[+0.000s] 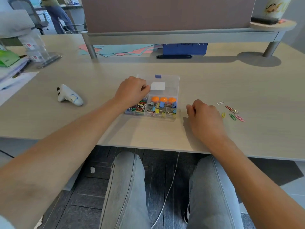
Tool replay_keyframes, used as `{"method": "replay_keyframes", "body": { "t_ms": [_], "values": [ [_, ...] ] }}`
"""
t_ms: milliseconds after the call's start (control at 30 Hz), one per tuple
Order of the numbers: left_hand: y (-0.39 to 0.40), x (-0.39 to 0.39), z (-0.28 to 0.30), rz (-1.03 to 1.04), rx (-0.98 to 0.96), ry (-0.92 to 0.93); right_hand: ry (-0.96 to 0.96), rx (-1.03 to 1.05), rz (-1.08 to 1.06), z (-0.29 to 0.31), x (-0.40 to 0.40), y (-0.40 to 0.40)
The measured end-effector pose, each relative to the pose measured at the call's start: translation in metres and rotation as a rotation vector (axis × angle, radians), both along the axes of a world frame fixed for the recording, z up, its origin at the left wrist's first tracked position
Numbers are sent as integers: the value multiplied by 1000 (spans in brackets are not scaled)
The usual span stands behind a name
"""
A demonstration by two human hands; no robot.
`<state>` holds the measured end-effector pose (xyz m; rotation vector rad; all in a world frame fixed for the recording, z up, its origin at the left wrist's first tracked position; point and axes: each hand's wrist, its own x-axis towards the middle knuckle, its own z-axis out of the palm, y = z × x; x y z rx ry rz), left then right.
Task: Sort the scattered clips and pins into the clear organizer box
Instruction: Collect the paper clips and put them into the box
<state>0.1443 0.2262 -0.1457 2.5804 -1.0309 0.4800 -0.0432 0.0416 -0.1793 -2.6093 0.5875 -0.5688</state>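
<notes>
The clear organizer box (171, 90) sits mid-desk with its lid tilted back. Its compartments hold coloured paper clips (140, 106), binder clips (162, 108) and three orange pins (163, 99). My left hand (132, 92) hovers over the box's left side, fingers curled against the lid's left edge beside a white label. My right hand (204, 116) rests on the desk just right of the box with fingers curled under; anything in them is hidden. Several loose paper clips (232, 112) lie scattered right of that hand.
A white handheld controller (70, 95) lies left of the box. Paper stacks and a clear stand (38, 52) fill the far left. Coloured sheets (122, 50) and a blue box (184, 48) sit under the divider shelf. The desk's front edge runs just above my knees.
</notes>
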Motion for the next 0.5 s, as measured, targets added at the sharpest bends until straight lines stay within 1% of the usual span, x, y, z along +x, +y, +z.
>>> {"method": "replay_keyframes", "body": {
  "t_ms": [133,200,333,500],
  "values": [
    [2,-1,-1,-2,-57,36,1,-1,-5,0,-1,0],
    [3,-5,1,-15,-79,17,5,-6,-11,0,0,0],
    [5,-14,6,-16,-69,-28,24,-42,-13,0,0,1],
    [13,-19,14,53,-59,38,25,-38,6,2,-3,4]
  ]
}}
